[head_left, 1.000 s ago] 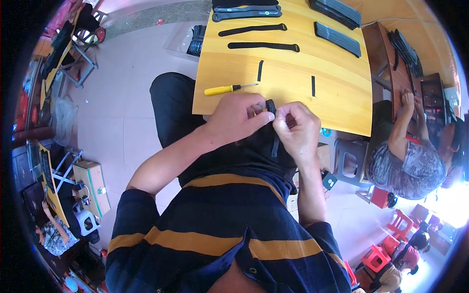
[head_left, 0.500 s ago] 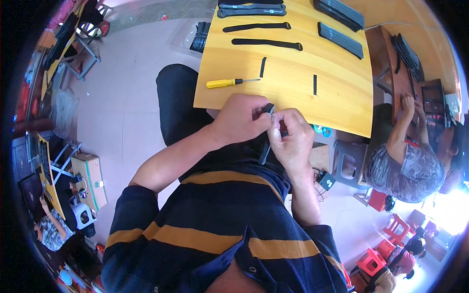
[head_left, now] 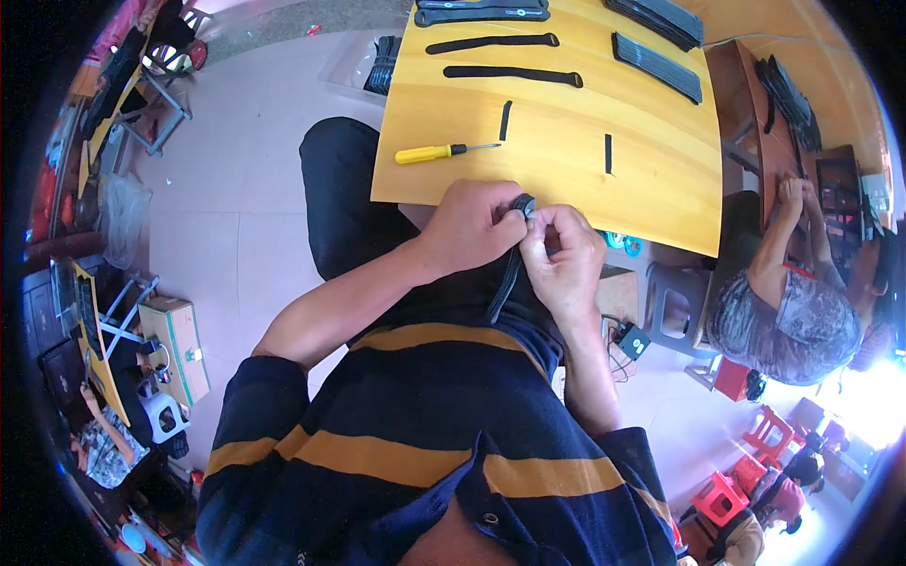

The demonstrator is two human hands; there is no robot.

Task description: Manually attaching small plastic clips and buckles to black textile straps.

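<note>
Over my lap, just off the table's near edge, a black hook-and-loop strap (head_left: 505, 283) is bent at its top and its tail hangs down. My left hand (head_left: 472, 226) is closed on the bent upper part. Thumb and fingers of my right hand (head_left: 566, 250) pinch close beside it, at the strap's end; the exact contact is partly hidden. Beyond the hands lies a yellow-handled screwdriver (head_left: 425, 154), its shaft pointing right. Two short black strips, a left strip (head_left: 507, 121) and a right strip (head_left: 608, 154), lie flat on the wooden table (head_left: 557, 174).
Farther back lie two single straps, a nearer one (head_left: 514, 74) and a farther one (head_left: 493, 44). Bundled straps (head_left: 658, 68) stand at the back right. A clear bin (head_left: 354, 66) is left of the table. A co-worker (head_left: 783, 311) sits to the right, near a grey stool (head_left: 668, 302).
The strap's hanging tail has swung left and toward me. My hands stay together at its upper end with slight finger movement. The view has shifted slightly.
</note>
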